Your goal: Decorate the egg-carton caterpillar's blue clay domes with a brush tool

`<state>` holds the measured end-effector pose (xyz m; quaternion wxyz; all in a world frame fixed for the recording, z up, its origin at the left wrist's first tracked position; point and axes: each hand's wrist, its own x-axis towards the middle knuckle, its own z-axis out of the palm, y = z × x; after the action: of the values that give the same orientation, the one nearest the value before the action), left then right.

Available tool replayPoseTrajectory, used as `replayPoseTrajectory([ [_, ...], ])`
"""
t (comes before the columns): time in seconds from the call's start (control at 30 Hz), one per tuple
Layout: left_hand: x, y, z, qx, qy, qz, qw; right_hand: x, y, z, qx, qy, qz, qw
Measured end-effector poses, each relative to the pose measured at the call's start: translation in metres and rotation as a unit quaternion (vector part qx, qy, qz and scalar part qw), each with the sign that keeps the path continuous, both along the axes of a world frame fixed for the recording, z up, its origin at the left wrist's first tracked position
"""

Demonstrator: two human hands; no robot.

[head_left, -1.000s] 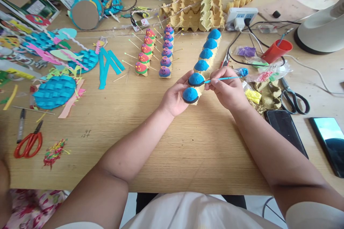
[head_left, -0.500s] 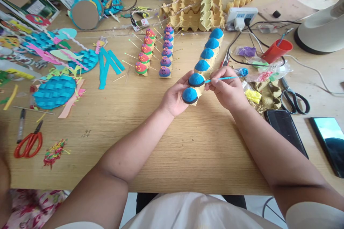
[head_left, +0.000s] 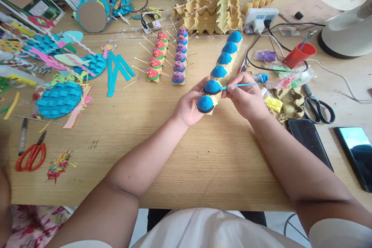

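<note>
My left hand [head_left: 191, 105] is closed around the near end of an egg carton strip [head_left: 225, 77], whose several humps are capped in blue. Dark bands run along the lower edges of the two nearest blue caps. Between the thumb and fingers of my right hand [head_left: 245, 95] is a thin blue stick [head_left: 241, 85], its kind not clear. The stick's tip touches the edge of the second cap from the near end. To the left stand a red and green carton caterpillar [head_left: 156, 62] and a purple one [head_left: 179, 66], with pins stuck in them.
Right of my hands lie a yellow packet [head_left: 273, 104], black scissors [head_left: 318, 108], two phones and a red cup [head_left: 299, 55]. Egg trays [head_left: 203, 15] and a power strip [head_left: 261, 15] sit behind. Blue woven crafts [head_left: 59, 99] and red scissors [head_left: 31, 155] are at left, near another person's arm.
Almost nothing differs. The blue stick's tip has shifted slightly left along the edge of the second cap, and the strip has moved very slightly in my left hand.
</note>
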<state>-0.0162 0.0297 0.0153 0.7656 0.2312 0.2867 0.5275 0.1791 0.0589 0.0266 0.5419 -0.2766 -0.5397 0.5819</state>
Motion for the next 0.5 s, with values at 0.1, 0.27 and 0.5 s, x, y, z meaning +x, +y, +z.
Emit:
replayPoseTrajectory([
  [0.1,0.000,0.000,0.001,0.009,-0.003,-0.001,1.000,0.000,-0.001,0.002,-0.009,0.013,0.008,1.000],
  [0.27,0.000,0.002,0.000,0.009,-0.003,0.005,1.000,0.001,-0.001,0.004,-0.016,0.025,0.015,0.999],
  [0.5,-0.004,0.006,-0.010,0.033,0.017,-0.014,0.999,0.000,0.000,0.003,-0.017,0.012,0.012,1.000],
])
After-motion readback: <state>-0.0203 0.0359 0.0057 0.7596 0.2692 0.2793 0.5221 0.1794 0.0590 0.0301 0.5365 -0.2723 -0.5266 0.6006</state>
